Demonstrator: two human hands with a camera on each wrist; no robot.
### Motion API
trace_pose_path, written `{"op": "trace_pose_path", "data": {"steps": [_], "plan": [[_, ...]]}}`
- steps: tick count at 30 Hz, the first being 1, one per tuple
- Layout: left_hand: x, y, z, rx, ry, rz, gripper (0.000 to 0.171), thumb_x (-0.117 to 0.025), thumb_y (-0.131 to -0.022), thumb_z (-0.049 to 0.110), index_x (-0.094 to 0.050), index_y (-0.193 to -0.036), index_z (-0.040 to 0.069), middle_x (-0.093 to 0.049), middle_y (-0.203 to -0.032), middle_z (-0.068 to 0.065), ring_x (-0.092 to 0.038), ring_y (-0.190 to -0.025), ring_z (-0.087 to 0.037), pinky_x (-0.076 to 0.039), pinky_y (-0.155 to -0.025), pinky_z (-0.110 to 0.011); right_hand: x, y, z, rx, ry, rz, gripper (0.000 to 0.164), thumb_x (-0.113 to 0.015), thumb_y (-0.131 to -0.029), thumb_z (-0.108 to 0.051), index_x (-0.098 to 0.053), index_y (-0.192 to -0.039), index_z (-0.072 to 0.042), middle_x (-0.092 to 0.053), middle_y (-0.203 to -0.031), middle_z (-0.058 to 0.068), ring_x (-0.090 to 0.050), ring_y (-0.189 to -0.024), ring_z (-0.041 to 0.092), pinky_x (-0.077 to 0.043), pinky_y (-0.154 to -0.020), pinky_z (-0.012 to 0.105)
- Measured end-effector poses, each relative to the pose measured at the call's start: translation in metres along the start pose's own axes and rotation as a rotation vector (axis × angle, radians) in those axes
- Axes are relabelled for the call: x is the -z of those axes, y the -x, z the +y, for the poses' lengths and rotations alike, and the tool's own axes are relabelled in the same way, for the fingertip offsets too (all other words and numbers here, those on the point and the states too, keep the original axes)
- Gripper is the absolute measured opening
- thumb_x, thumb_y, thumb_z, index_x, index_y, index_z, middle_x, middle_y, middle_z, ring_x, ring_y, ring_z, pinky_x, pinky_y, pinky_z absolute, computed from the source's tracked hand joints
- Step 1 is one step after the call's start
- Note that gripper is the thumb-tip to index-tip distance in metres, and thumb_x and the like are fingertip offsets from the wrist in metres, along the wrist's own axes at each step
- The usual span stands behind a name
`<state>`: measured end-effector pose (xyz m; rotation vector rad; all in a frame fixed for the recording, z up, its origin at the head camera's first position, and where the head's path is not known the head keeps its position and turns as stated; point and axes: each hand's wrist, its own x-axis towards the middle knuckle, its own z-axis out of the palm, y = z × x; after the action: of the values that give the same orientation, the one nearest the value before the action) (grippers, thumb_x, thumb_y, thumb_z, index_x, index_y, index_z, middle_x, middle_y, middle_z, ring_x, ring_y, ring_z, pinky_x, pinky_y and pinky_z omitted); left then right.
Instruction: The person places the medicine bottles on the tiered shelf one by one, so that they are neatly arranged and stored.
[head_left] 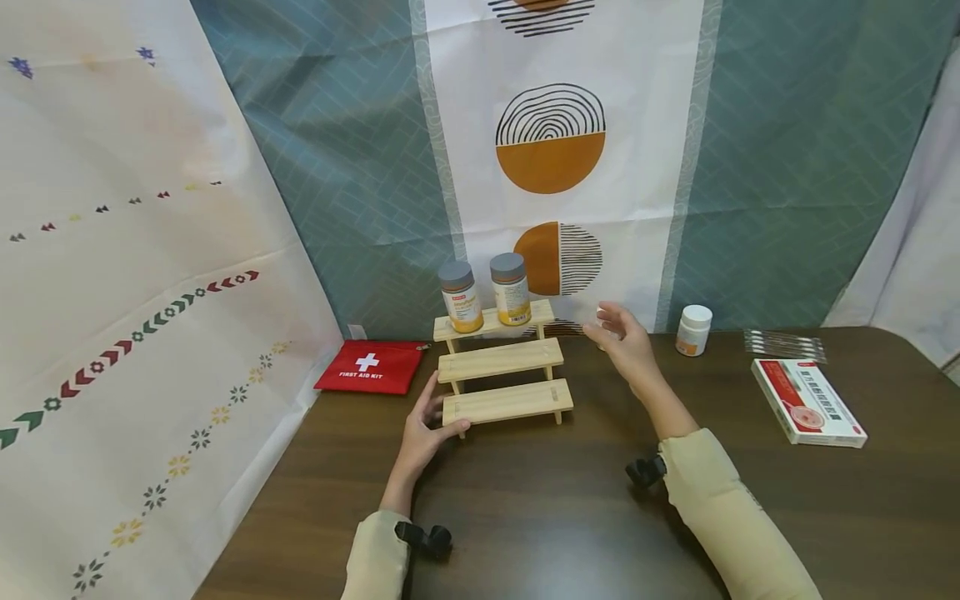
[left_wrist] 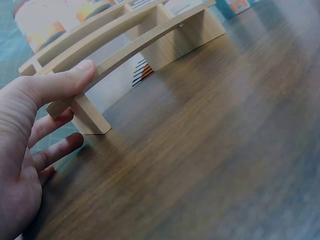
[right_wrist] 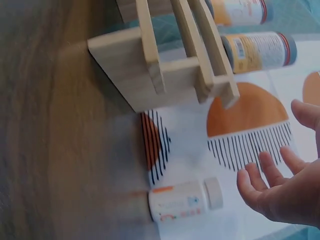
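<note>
Left grip (head_left: pixel 422 432) pinches rack (head_left: pixel 501 360) at lowest step (head_left: pixel 510 402); right grip (head_left: pixel 628 343) loosely spread near bottle (right_wrist: pixel 180 201). Two jars (head_left: pixel 512 292) on top step (head_left: pixel 542 312).

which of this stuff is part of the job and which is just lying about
Likely in use:
- wooden stand, held by the left hand
- two grey-lidded jars on its top tier
- white bottle nearest the right hand

Seemingly lying about:
- first aid pouch
- other white bottle
- swabs
- flat box
</note>
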<state>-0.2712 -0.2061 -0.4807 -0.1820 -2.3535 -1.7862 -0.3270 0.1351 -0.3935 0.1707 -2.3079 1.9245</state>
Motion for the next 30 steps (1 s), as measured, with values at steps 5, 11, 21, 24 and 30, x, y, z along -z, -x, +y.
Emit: {"op": "trace_pose_path", "data": {"steps": [5, 11, 21, 24, 30], "plan": [[0.003, 0.002, 0.003, 0.011, -0.005, -0.006, 0.096, -0.08, -0.076, 0.003, -0.029, -0.155, 0.026, -0.062, -0.129, -0.021, -0.058, -0.104, -0.025, -0.043, -0.092, -0.034, 0.01, -0.002, 0.001, -0.024, -0.002, 0.028, 0.065, -0.06, -0.096, -0.029, -0.031, -0.152, -0.008, -0.039, -0.151, 0.019, -0.033, -0.142, 0.036, -0.031, -0.113, 0.054], [0.003, 0.004, 0.017, -0.014, 0.004, -0.013, 0.095, -0.08, -0.076, 0.001, -0.029, -0.155, 0.015, -0.062, -0.126, -0.026, -0.059, -0.101, -0.026, -0.044, -0.088, -0.032, 0.024, -0.008, 0.007, -0.025, -0.002, 0.092, 0.067, -0.06, -0.096, -0.028, -0.031, -0.152, -0.006, -0.038, -0.152, 0.023, -0.035, -0.141, 0.038, -0.031, -0.114, 0.053], [0.002, -0.002, 0.0, -0.009, -0.007, 0.009, 0.096, -0.081, -0.076, 0.005, -0.03, -0.154, 0.029, -0.063, -0.128, -0.019, -0.058, -0.101, -0.02, -0.044, -0.089, -0.029, 0.043, -0.018, 0.021, -0.037, 0.036, 0.27, 0.056, -0.061, -0.096, -0.021, -0.041, -0.145, -0.005, -0.049, -0.143, 0.019, -0.044, -0.133, 0.031, -0.04, -0.099, 0.025], [0.002, -0.002, -0.002, -0.008, -0.004, 0.01, 0.096, -0.082, -0.076, 0.005, -0.03, -0.153, 0.032, -0.064, -0.127, -0.018, -0.059, -0.099, -0.018, -0.045, -0.087, -0.027, 0.05, -0.019, 0.023, -0.012, 0.052, 0.339, 0.052, -0.063, -0.094, -0.019, -0.046, -0.142, -0.003, -0.053, -0.139, 0.019, -0.048, -0.13, 0.03, -0.041, -0.104, 0.032], [0.001, -0.002, -0.002, 0.012, -0.011, 0.003, 0.098, -0.081, -0.076, 0.004, -0.03, -0.153, 0.035, -0.063, -0.128, -0.017, -0.06, -0.097, -0.017, -0.047, -0.086, -0.028, 0.066, -0.018, 0.025, -0.035, -0.022, 0.476, 0.048, -0.065, -0.092, -0.017, -0.053, -0.136, -0.005, -0.061, -0.115, -0.002, -0.052, -0.105, 0.009, -0.047, -0.083, 0.019]]}}
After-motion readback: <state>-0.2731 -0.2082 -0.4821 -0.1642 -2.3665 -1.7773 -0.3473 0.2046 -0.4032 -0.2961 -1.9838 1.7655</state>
